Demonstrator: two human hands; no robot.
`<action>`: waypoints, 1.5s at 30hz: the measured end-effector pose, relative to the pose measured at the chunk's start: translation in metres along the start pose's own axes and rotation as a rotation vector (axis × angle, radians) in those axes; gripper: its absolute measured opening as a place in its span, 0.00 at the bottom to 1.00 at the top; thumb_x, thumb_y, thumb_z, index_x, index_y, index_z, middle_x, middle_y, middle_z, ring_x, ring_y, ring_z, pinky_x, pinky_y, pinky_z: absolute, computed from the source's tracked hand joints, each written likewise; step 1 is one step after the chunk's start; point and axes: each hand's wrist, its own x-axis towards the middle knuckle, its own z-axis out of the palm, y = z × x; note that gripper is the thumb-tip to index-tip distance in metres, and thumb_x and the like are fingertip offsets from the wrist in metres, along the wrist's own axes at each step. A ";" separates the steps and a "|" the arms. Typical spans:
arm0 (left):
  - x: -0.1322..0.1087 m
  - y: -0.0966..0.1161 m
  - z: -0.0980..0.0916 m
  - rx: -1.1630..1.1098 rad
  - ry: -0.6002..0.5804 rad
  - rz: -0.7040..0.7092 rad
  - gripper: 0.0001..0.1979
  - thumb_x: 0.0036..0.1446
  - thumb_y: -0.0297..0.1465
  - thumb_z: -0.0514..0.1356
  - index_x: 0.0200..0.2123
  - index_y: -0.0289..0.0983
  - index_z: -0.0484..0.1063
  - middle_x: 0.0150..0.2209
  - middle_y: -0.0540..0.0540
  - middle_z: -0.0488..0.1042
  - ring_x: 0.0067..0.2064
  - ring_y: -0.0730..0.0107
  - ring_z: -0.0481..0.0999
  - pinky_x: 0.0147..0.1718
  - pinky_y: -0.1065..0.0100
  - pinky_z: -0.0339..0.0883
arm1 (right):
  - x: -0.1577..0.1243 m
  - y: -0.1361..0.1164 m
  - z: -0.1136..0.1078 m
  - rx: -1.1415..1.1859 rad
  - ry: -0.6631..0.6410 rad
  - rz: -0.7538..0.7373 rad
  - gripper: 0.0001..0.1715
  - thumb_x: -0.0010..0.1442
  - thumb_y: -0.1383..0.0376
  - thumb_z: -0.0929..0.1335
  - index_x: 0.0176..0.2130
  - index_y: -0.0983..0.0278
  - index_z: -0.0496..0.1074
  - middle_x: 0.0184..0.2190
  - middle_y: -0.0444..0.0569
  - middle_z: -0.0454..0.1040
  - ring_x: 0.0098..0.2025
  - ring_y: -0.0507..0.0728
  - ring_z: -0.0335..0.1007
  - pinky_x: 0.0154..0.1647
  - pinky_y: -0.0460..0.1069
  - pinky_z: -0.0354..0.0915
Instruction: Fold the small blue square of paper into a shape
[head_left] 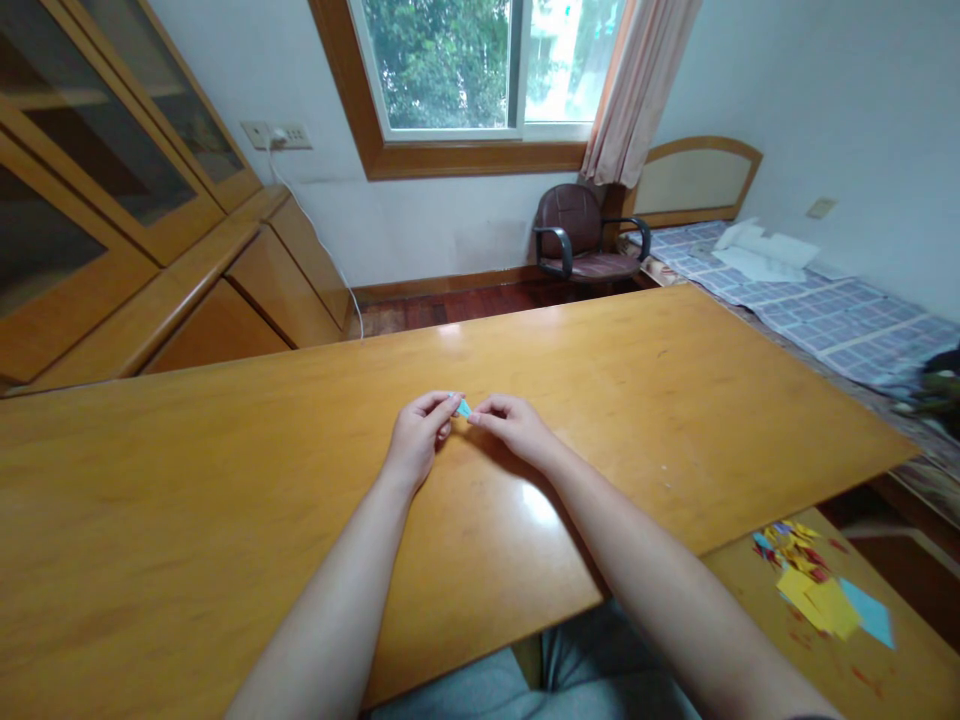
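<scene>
A small piece of folded light-blue paper (pixel 464 408) is held between my two hands, just above the wooden table (pixel 225 520). My left hand (pixel 421 430) pinches its left end between thumb and fingers. On the other side, my right hand (pixel 516 425) grips the lower right end with thumb and forefinger. The fingertips hide part of the paper, and its exact folded shape is too small to make out.
Lower right, a bench (pixel 795 665) bears yellow paper sheets (pixel 821 603), a light-blue sheet (pixel 870 612) and a pile of small coloured folded pieces (pixel 791 548). A chair (pixel 574 235) stands beyond the table, a bed (pixel 847 310) to the right, a cabinet (pixel 255 270) to the left.
</scene>
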 end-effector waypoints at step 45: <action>-0.002 0.002 0.002 0.074 0.024 -0.013 0.15 0.47 0.38 0.67 0.21 0.35 0.68 0.14 0.57 0.58 0.16 0.82 0.52 0.17 0.74 0.40 | -0.005 -0.008 0.001 -0.193 0.020 -0.104 0.12 0.58 0.60 0.69 0.30 0.67 0.76 0.26 0.45 0.73 0.31 0.52 0.67 0.34 0.46 0.60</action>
